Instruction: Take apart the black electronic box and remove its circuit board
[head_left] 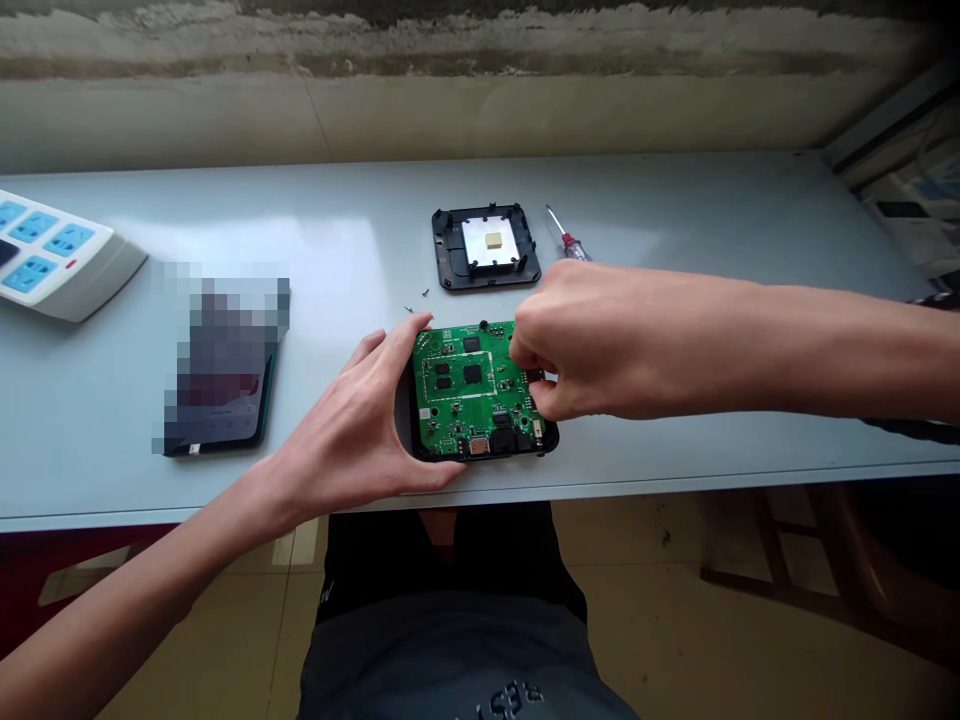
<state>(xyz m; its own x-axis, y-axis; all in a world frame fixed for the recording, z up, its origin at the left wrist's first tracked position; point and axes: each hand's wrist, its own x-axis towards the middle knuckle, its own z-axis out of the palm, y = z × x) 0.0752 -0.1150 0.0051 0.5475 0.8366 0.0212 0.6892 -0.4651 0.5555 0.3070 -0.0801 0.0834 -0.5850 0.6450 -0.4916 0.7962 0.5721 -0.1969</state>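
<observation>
A green circuit board sits in a black plastic case near the table's front edge. Around its left side my left hand grips the case, thumb along the near edge and fingers at the far left corner. My right hand is closed in a pinch over the board's right side. Its fingers hide whatever is between them. Beyond the board lies a black cover carrying a silver metal plate with a small tan pad. A screwdriver with a red-collared clear handle lies behind my right hand.
Two small screws, one at the back and one nearer, lie between the board and the cover. A phone lies left, its screen partly pixelated. A white power strip stands at far left. The wall borders the table's back; a wooden stool is below right.
</observation>
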